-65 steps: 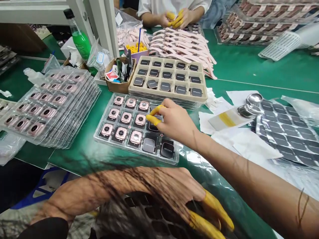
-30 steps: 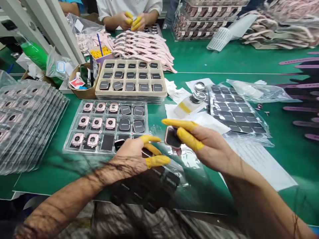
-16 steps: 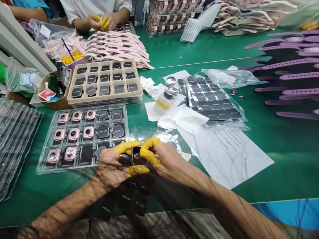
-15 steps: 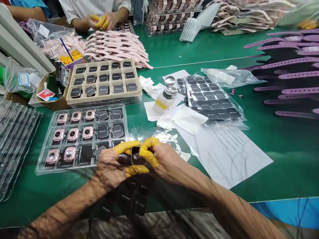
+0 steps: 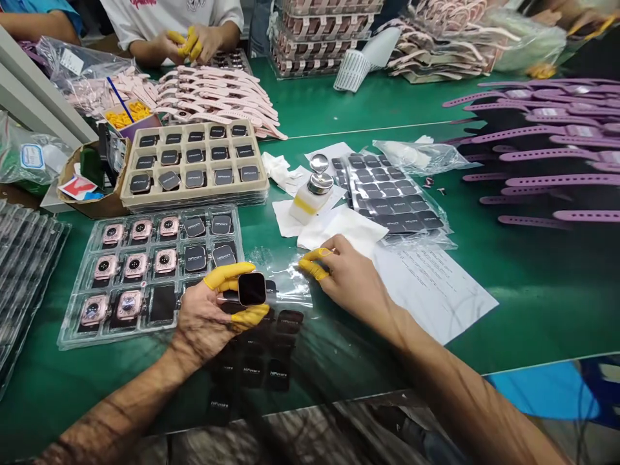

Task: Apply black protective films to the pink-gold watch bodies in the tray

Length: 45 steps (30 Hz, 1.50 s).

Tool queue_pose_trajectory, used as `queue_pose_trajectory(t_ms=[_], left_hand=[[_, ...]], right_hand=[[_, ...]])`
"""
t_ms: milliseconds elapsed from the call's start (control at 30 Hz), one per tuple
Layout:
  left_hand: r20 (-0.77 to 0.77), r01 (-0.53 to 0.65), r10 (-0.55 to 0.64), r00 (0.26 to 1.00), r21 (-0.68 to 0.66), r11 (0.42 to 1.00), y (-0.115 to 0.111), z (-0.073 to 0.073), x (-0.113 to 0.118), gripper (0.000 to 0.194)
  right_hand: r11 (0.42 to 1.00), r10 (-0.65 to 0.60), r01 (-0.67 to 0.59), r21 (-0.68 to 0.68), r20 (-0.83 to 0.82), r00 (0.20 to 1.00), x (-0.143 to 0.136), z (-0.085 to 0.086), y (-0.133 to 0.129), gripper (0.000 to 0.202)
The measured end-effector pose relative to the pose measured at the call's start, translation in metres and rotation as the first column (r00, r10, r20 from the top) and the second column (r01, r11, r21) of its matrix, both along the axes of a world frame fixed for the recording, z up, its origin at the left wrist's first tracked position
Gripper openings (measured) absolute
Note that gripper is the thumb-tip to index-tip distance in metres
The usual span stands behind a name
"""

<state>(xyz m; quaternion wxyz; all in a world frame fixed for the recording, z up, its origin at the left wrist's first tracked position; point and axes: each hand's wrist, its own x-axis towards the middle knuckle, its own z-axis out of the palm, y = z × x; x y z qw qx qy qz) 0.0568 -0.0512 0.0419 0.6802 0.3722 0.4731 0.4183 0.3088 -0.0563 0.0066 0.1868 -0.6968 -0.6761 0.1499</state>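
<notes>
My left hand (image 5: pixel 208 310), with yellow finger cots, is closed around the edges of a square smartwatch case (image 5: pixel 252 289), whose black glossy screen faces up and shows no print. To its right is my right hand (image 5: pixel 351 274), also in yellow finger cots. Its fingertips are drawn together over clear plastic film (image 5: pixel 295 287) on the table; what they pinch, if anything, I cannot make out. Left of my hands lies a clear tray (image 5: pixel 145 323) of pink watch cases, some back up, others showing dark printed faces. Below my hands, several dark printed squares (image 5: pixel 252 371) lie on the table.
A beige tray (image 5: pixel 126 187) of dark-faced watches sits behind the clear one. Near the middle are a pump bottle (image 5: pixel 307 200), white wipes (image 5: pixel 341 226), bagged black film sheets (image 5: pixel 397 194) and a printed paper (image 5: pixel 431 290). Purple straps (image 5: pixel 547 139) lie right. A co-worker's hands (image 5: pixel 191 45) are opposite.
My right hand has left the watch and moved right, down to the plastic film. The watch screen showed light print before and is now plain black. The camera view has shifted slightly.
</notes>
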Motion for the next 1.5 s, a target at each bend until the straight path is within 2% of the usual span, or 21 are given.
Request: queue_pose_trajectory(t_ms=[67,133,233,300,333,433,500,533,633,767,867,933,1000,1100,1133,1200,1267,1300,1400,1467,1500], left_hand=[[0.117,0.01,0.006,0.993,-0.129,0.992,0.001,0.0,0.001,0.043],[0.156,0.032,-0.003,0.988,-0.185,0.982,0.001,-0.001,0.0,0.043],[-0.018,0.078,-0.079,0.997,-0.049,0.996,0.0,-0.002,-0.003,0.051],[-0.194,0.129,-0.112,0.975,0.079,0.988,-0.002,-0.001,-0.004,0.057],[-0.255,0.148,-0.112,0.96,0.125,0.981,-0.003,-0.001,-0.005,0.058],[-0.318,0.175,-0.112,0.941,0.179,0.968,-0.005,-0.002,-0.005,0.056],[-0.322,0.156,-0.086,0.943,0.199,0.968,-0.005,-0.003,-0.004,0.054],[-0.317,0.135,-0.065,0.946,0.204,0.97,-0.005,-0.004,-0.004,0.054],[-0.286,0.086,-0.031,0.958,0.184,0.979,-0.005,-0.007,-0.003,0.053],[-0.336,0.111,-0.044,0.941,0.183,0.977,-0.007,-0.006,-0.003,0.052],[-0.333,0.076,-0.013,0.943,0.176,0.981,-0.007,-0.002,-0.001,0.051],[-0.312,0.06,-0.008,0.95,0.156,0.986,-0.007,0.0,0.0,0.054],[-0.325,0.068,-0.01,0.946,0.169,0.983,-0.007,0.0,0.0,0.053],[-0.376,0.082,0.01,0.927,0.228,0.97,-0.007,-0.002,0.0,0.049],[-0.381,0.082,0.016,0.924,0.239,0.968,-0.008,-0.003,0.0,0.049],[-0.37,0.072,0.026,0.928,0.247,0.966,-0.009,-0.003,0.0,0.05],[-0.362,0.068,0.03,0.932,0.255,0.965,-0.01,-0.003,0.0,0.052],[-0.368,0.07,0.035,0.929,0.267,0.961,-0.011,-0.004,0.0,0.051],[-0.395,0.093,0.054,0.917,0.344,0.934,-0.016,-0.007,-0.001,0.047],[-0.392,0.1,0.079,0.917,0.417,0.903,-0.018,-0.011,-0.002,0.047],[-0.4,0.105,0.096,0.912,0.452,0.886,-0.019,-0.012,-0.003,0.048]], right_hand=[[0.992,-0.09,0.08,0.096,0.105,0.99,0.003,-0.003,0.009,0.033],[0.979,-0.16,0.138,0.147,0.151,0.976,0.006,-0.005,0.018,0.035],[0.963,-0.146,0.113,0.246,0.118,0.982,0.007,-0.002,0.024,0.025],[0.917,-0.024,0.025,0.399,-0.009,1.0,0.0,0.006,0.018,0.017],[0.881,0.097,-0.047,0.471,-0.083,0.992,-0.006,0.012,0.013,0.012],[0.75,0.53,-0.363,0.553,-0.174,0.83,-0.035,0.029,0.001,0.009],[0.687,0.626,-0.48,0.546,-0.109,0.772,-0.053,0.035,0.0,0.01],[0.681,0.618,-0.487,0.547,-0.073,0.783,-0.059,0.037,0.001,0.009],[0.7,0.561,-0.442,0.56,-0.049,0.827,-0.067,0.036,0.005,0.005],[0.7,0.61,-0.452,0.553,-0.136,0.78,-0.061,0.029,0.01,0.001],[0.745,0.437,-0.343,0.572,-0.03,0.899,-0.049,0.028,0.014,0.007],[0.748,0.332,-0.274,0.605,0.018,0.943,-0.045,0.032,0.014,0.01],[0.726,0.369,-0.265,0.634,-0.034,0.929,-0.048,0.035,0.011,0.009],[0.723,0.492,-0.345,0.599,-0.096,0.866,-0.058,0.032,0.007,0.007],[0.746,0.458,-0.343,0.57,-0.065,0.887,-0.058,0.029,0.008,0.01],[0.817,0.268,-0.274,0.508,0.086,0.96,-0.05,0.023,0.012,0.019],[0.861,0.059,-0.156,0.483,0.21,0.976,-0.036,0.02,0.016,0.027],[0.869,0.02,-0.117,0.482,0.203,0.979,-0.03,0.02,0.017,0.029],[0.906,0.147,-0.088,0.415,-0.112,0.983,-0.027,0.027,0.011,0.026],[0.959,0.223,-0.135,0.248,-0.373,0.9,-0.037,0.031,0.005,0.025],[0.977,0.206,-0.152,0.149,-0.479,0.853,-0.043,0.033,0.002,0.026]])
